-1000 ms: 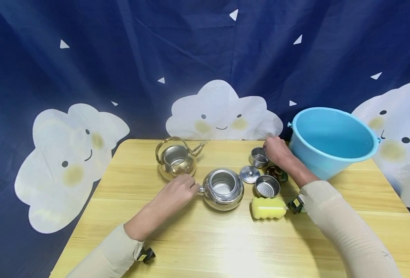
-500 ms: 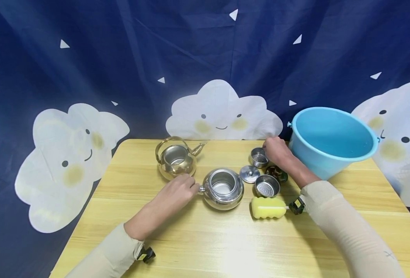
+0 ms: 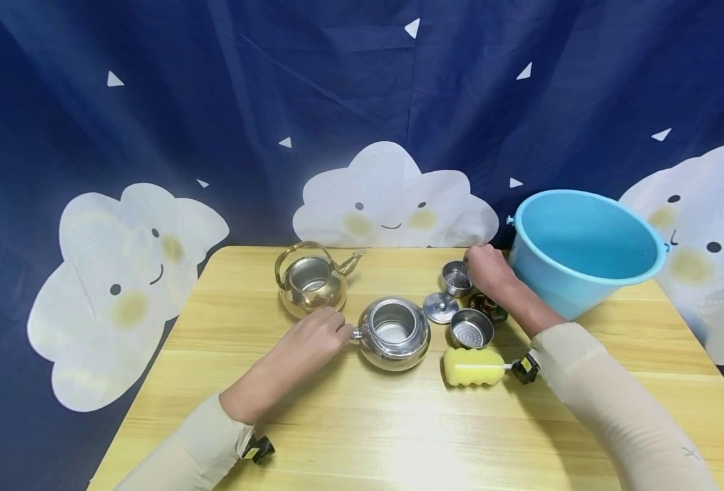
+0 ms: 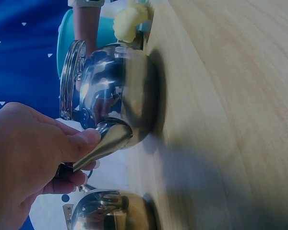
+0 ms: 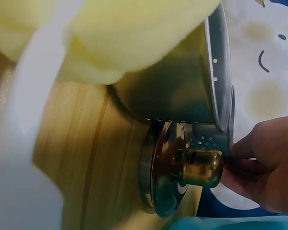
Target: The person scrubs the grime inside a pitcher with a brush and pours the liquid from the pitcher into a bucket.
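Observation:
My left hand [image 3: 313, 337] pinches the spout [image 4: 108, 139] of a lidless silver kettle [image 3: 393, 354], thumb on one side and fingers on the other. The kettle stands upright on the table. At the back, my right hand [image 3: 487, 267] is at the rim of a small perforated metal strainer [image 3: 454, 283]. In the right wrist view, its thumb and fingers [image 5: 247, 146] pinch that rim. A second strainer [image 3: 471, 329] sits nearer, beside a silver lid [image 3: 440, 308] and a gold lid [image 5: 165, 172]. The right forearm partly covers the gold lid in the head view.
A gold kettle [image 3: 313, 300] without its lid stands behind the left hand. A yellow sponge brush [image 3: 474, 368] lies under the right wrist. The large blue bucket [image 3: 546, 273] stands at the back right of the wooden table [image 3: 350, 429], before a dark blue curtain [image 3: 337, 88].

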### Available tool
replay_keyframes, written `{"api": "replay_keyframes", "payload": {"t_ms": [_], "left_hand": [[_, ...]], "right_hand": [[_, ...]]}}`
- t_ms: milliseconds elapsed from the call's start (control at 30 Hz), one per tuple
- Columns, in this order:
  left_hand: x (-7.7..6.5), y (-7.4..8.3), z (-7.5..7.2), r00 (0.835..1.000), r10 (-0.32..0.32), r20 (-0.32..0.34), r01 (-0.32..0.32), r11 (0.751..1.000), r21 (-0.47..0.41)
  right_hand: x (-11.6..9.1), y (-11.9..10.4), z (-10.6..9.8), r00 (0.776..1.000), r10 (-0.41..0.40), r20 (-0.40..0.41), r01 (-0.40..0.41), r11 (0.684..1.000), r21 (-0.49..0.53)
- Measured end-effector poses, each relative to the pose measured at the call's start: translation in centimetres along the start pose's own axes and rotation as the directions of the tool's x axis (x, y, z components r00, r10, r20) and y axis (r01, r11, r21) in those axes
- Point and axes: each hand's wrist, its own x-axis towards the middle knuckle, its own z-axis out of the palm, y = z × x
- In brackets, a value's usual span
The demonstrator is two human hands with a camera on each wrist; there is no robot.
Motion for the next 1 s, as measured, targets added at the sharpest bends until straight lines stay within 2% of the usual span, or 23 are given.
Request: {"api": "replay_keyframes", "payload": {"t_ms": [400,767,1000], "left_hand": [[0.0,0.0,0.1,1.0,0.012,-0.019,-0.012,1.0,0.008],[0.0,0.0,0.0,1.0,0.011,0.005,-0.011,1.0,-0.001],[0.0,0.0,0.0,1.0,0.013,-0.018,-0.012,1.0,0.027]], "right_hand": [[-0.9,-0.4,0.0,1.0,-0.011,-0.015,0.011,1.0,0.008],[-2.0,-0.4,-0.5,1.0,0.003,-0.013,-0.002,0.999,0.034],[-2.9,-0.4,-0.9,0.999,-0.006,-0.037,0.008,0.999,0.047]]}}
